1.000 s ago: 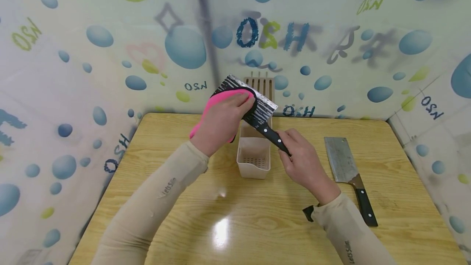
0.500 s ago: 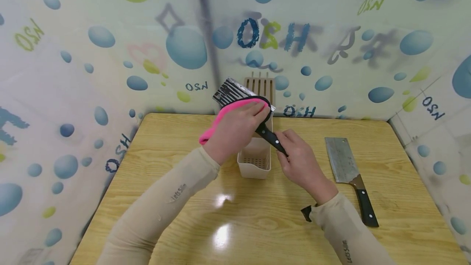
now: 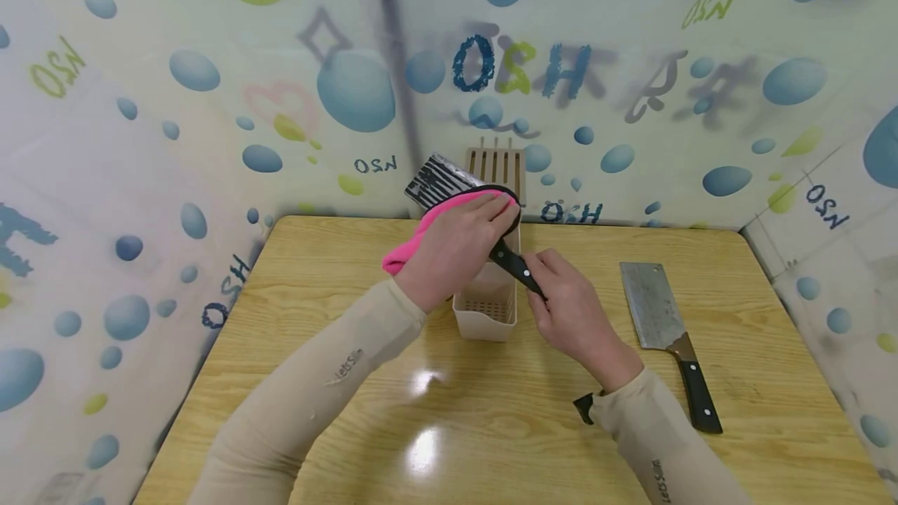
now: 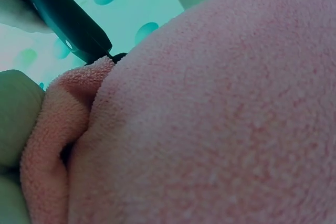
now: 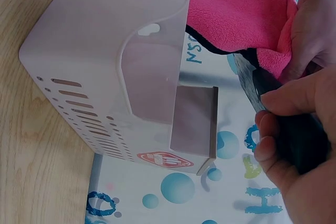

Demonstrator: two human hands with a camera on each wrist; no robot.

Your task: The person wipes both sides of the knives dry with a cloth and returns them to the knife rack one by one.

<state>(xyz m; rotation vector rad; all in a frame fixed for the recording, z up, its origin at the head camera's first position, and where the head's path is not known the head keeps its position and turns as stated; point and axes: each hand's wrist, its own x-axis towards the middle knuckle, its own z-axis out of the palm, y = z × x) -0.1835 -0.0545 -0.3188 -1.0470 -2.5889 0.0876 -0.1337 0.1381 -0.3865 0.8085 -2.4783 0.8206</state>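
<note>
In the head view my right hand (image 3: 577, 318) grips the black riveted handle (image 3: 515, 265) of a cleaver (image 3: 440, 180), held in the air with its blade up and to the left. Dark streaks mark the visible part of the blade. My left hand (image 3: 459, 249) holds a pink cloth (image 3: 414, 246) with black edging, folded over the blade near the handle. Fleecy cloth (image 4: 210, 119) fills most of the left wrist view. From the right wrist, my fingers (image 5: 294, 98) show curled round the handle, with a strip of blade beyond them.
Behind and below the hands stands a pale plastic knife holder (image 3: 484, 326) with a slotted back section (image 3: 496, 166). A second cleaver (image 3: 652, 302) lies flat at the right of the wooden table (image 3: 337, 443). Patterned sheeting (image 3: 617, 45) rises behind.
My left hand and the pink cloth have moved right and down along the blade toward the handle, mostly in the first half second. The right hand has barely moved.
</note>
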